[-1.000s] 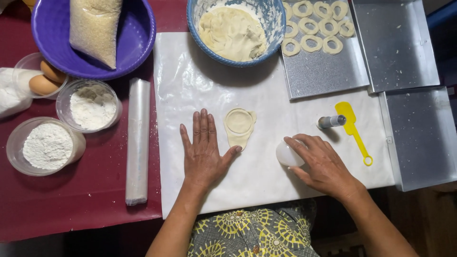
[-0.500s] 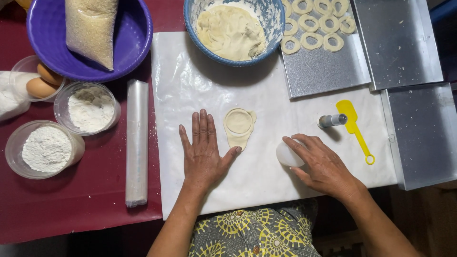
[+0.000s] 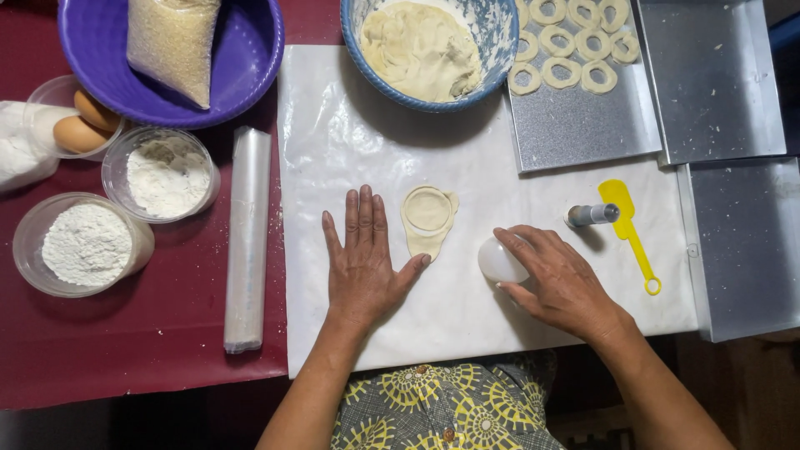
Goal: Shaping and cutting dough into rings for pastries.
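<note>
The left hand [image 3: 361,258] lies flat, palm down and fingers spread, on the white sheet [image 3: 467,325] that covers the middle of the table; it grips nothing. Its thumb tip touches the near edge of a small flattened piece of dough [image 3: 427,218], which lies just to the right of the fingers and bears a round pressed outline. The right hand [image 3: 560,279] is curled around a small white round cup [image 3: 498,261] resting on the sheet, to the right of the dough and apart from it.

Just beyond the right hand lie a small metal tube [image 3: 592,215] and a yellow spatula [image 3: 628,231], side by side. At the far edge of the sheet stands a blue bowl [image 3: 500,50] filled with pale dough. To its right a metal tray [image 3: 583,133] holds several dough rings [image 3: 560,73], with two more metal trays further right. On the dark red tablecloth [image 3: 125,350] to the left lie a roll of clear plastic [image 3: 247,242], two clear tubs of flour [image 3: 87,246], a tub with eggs [image 3: 79,133], and a purple bowl [image 3: 250,50] holding a bag of grain [image 3: 171,42].
</note>
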